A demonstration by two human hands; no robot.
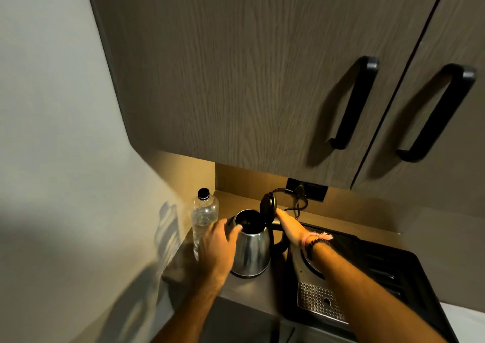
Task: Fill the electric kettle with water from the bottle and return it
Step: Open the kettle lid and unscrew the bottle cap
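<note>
A steel electric kettle (253,253) stands on the brown counter (252,290), its black lid (268,205) tipped up and the dark inside showing. My left hand (219,243) rests against the kettle's left side, thumb at the rim. My right hand (288,226) is at the black handle behind the lid, fingers wrapped over its top. A clear plastic water bottle (203,222) with a black cap stands upright just left of the kettle, near the wall, with nothing touching it.
A black tray (388,277) with the round kettle base and a perforated metal drain plate lies right of the kettle. A power cord runs to a wall socket (307,189). Wood-grain cupboard doors with black handles (354,101) hang overhead. A wall bounds the left.
</note>
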